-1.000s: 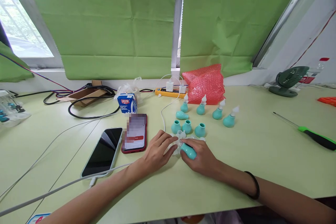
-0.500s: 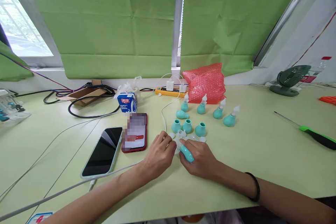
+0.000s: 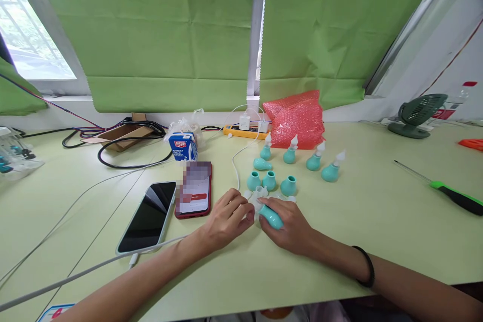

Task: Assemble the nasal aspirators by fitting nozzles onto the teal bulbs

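Note:
My right hand (image 3: 290,225) is closed round a teal rubber bulb (image 3: 272,218), which lies tilted with its narrow end toward my left hand. My left hand (image 3: 231,217) has its fingers curled in a pinch beside that end; whatever is between the fingertips is hidden. Translucent plastic pieces (image 3: 260,192) lie in a small pile just beyond both hands, partly covered by them. Behind the pile stand three open-topped teal bulbs (image 3: 269,181), and another bulb (image 3: 261,164) lies on its side. Farther back, several nasal aspirators (image 3: 314,160) stand upright with clear tips fitted.
Two phones lie to the left, one dark-screened (image 3: 150,219) and one red-cased (image 3: 195,196). A white cable (image 3: 94,267) runs close by my left forearm. At the back are a milk carton (image 3: 183,147), a power strip (image 3: 245,132) and red bubble wrap (image 3: 296,123). A screwdriver (image 3: 449,192) lies right.
The bulb in my right hand has shifted slightly right and turned flatter. My left fingers have loosened a little, and their shape has changed. The other things stay where they were.

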`<state>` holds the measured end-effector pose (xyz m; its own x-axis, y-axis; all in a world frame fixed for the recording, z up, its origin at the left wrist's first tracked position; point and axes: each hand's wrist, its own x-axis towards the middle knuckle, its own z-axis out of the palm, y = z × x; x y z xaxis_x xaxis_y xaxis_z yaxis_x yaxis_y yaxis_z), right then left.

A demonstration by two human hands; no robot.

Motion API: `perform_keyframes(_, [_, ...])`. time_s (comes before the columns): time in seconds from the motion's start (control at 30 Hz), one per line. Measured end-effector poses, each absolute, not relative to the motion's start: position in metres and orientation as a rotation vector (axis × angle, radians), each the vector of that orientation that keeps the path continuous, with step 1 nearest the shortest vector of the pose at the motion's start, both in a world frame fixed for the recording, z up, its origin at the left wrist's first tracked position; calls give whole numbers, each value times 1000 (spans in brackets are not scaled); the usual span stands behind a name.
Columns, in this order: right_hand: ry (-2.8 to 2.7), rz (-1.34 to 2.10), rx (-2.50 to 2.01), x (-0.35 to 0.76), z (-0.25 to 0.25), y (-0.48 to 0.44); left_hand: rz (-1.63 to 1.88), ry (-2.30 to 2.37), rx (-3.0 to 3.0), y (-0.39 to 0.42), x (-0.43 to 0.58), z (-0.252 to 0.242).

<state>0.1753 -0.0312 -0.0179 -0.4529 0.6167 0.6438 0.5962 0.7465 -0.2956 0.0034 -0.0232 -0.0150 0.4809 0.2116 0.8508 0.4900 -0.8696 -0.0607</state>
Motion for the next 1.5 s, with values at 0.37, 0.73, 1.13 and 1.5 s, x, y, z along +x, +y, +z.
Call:
perform_keyframes(0.37, [-2155,16,-899,176,-17,-30,-1201,-619,-2490,-24,0,-16])
perform_keyframes(0.73, [-1962,298,-981,174,-9,-34,-1417,-726,-2552,-23,2,-15])
perform_keyframes(1.13, [-1823,680,-1102,174,-13,-34,-1373,-780,-2574,-24,2,-15])
perform_keyframes(1.5, [-1917,325,-932,174,-13,-32,-1230,-896,-2575,-12,2,-24])
